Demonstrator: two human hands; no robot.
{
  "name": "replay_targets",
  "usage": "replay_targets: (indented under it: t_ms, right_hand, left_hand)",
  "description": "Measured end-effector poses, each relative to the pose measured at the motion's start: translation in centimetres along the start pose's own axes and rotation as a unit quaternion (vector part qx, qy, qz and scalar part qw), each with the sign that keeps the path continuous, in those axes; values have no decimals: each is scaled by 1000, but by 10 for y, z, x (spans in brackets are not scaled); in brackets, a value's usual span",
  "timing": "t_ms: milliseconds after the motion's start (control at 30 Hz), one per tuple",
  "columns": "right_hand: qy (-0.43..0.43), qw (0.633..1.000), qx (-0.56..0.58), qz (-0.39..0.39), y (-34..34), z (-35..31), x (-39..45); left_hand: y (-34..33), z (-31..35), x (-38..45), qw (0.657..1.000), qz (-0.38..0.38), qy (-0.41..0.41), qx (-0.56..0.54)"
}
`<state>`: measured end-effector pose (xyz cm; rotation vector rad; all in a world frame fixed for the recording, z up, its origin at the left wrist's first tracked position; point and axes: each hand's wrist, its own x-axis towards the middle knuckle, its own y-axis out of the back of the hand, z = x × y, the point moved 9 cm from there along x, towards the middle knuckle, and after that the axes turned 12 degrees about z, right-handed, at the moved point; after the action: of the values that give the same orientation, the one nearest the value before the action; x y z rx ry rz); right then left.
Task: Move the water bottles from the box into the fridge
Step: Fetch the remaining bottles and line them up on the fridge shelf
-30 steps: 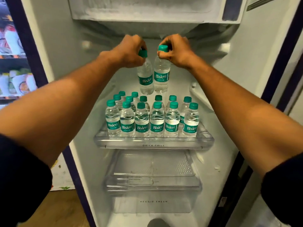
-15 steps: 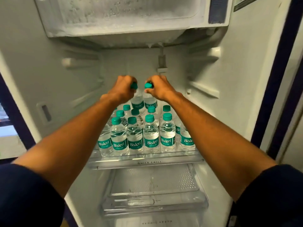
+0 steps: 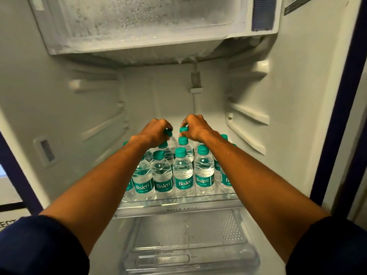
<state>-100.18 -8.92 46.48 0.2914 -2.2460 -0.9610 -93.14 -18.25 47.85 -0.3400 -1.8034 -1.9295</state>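
The fridge point(image 3: 59, 108) stands open, its white walls ribbed with shelf rails and a frosted freezer box point(image 3: 151, 26) well above the fingers. Below the fingers a clear shelf point(image 3: 178, 208) marked QUICK CHILL carries a block of small clear bottles point(image 3: 183, 171) with teal caps and teal Bisleri labels, upright and packed side by side in rows. Under the shelf lies a clear crisper lid point(image 3: 190, 231). Both arms reach in from dark sleeves point(image 3: 39, 247), forearms bare and almost straight. The left hand point(image 3: 156, 132) has its fingers curled round the cap of a left bottle point(image 3: 171, 140) at the back of the block; the right hand point(image 3: 195, 127) pinches the cap of a right bottle point(image 3: 183, 130) just beside it. Whether these two touch the shelf cannot be told.
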Motion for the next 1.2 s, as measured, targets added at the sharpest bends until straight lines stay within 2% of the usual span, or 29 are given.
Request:
replay_targets:
  t_ms: [367, 633, 867, 1000, 1200]
  right_hand:
    - [-5, 1000, -25, -15, -3, 2, 2]
    - [-21, 999, -37, -29, -2, 8, 0]
    - [-36, 998, -40, 28, 15, -1, -12]
    - [3, 996, -66, 67, 30, -20, -24]
    - [65, 985, -117, 107, 35, -47, -56]
  left_hand:
    - [-16, -6, 15, 997, -58, -16, 54]
    - [-22, -4, 16, 996, -70, 20, 56]
    - [-1, 4, -6, 998, -9, 42, 45]
    - [22, 11, -28, 996, 54, 23, 62]
    - [40, -3, -73, 992, 74, 47, 87]
